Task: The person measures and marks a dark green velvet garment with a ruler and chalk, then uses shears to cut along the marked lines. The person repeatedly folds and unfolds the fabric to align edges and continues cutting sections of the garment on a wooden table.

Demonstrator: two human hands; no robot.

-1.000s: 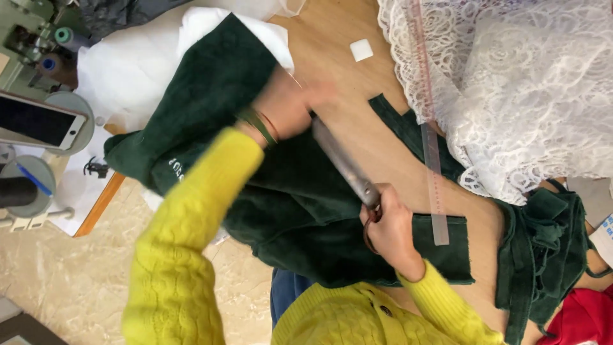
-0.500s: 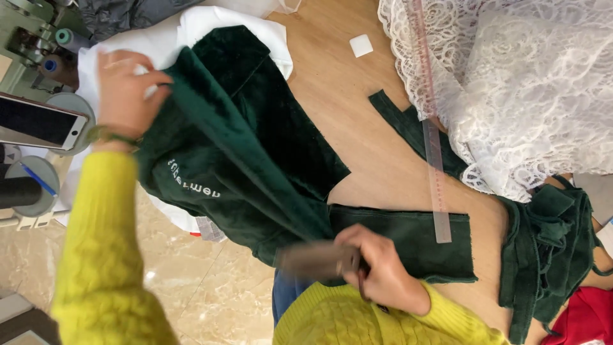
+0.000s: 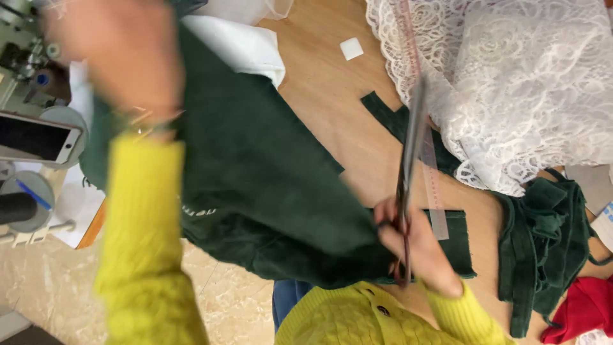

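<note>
My left hand (image 3: 118,61), blurred, is raised at the upper left and holds up a large piece of dark green velvet fabric (image 3: 262,191), which hangs from it down to the table edge. My right hand (image 3: 418,246) grips long metal scissors (image 3: 408,160) by the handles, blades pointing away from me over the wooden table (image 3: 325,102). A flat green fabric piece (image 3: 456,246) lies under my right hand. Both arms wear yellow knit sleeves.
White lace fabric (image 3: 511,83) covers the far right, with a clear ruler (image 3: 431,185) along its edge. A bundle of green velvet (image 3: 543,243) and a red cloth (image 3: 587,306) lie at right. A phone (image 3: 35,137), thread spool (image 3: 16,207) and sewing machine (image 3: 19,57) stand at left.
My left hand lifted the green fabric higher and nearer the camera. My right hand swung the scissors from pointing left and low to pointing away across the table.
</note>
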